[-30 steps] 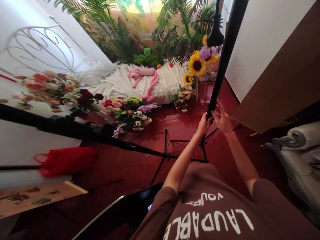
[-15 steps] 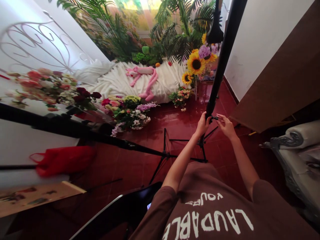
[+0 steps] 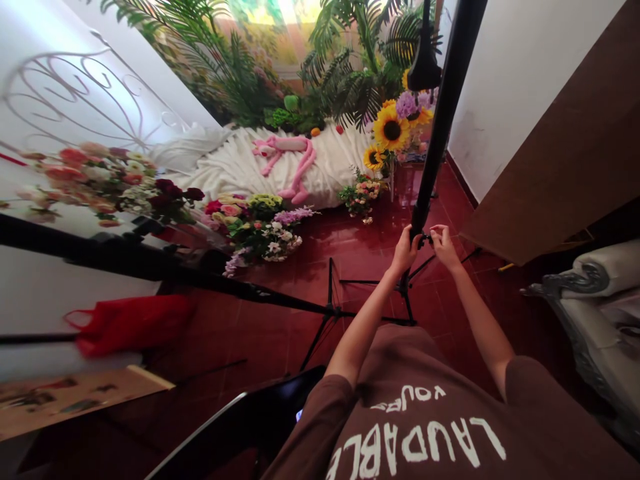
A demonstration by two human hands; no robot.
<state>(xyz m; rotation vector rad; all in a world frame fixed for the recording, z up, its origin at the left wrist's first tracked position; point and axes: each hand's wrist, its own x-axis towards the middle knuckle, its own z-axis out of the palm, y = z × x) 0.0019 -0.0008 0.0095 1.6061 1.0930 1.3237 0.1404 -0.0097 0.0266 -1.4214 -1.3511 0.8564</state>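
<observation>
A black light stand (image 3: 434,157) rises in front of me, its thin legs spread on the floor. My left hand (image 3: 405,250) is wrapped around its pole. On the pole's right side sits a small black knob (image 3: 425,239). My right hand (image 3: 443,245) is at that knob with its fingers curled and pinched on it; the fingertips partly cover it. A black plug (image 3: 424,75) with prongs hangs beside the upper pole.
A second black stand (image 3: 210,277) slants across the left. Artificial flowers (image 3: 270,230) edge a white cloth (image 3: 215,167) bearing a pink plush toy (image 3: 295,150). A red bag (image 3: 125,323) lies left, a light armchair (image 3: 600,273) right. Tan board (image 3: 545,180) leans behind my right hand.
My right hand has moved slightly left to the knob, and its spread fingers have closed on it. My left hand keeps its hold on the pole.
</observation>
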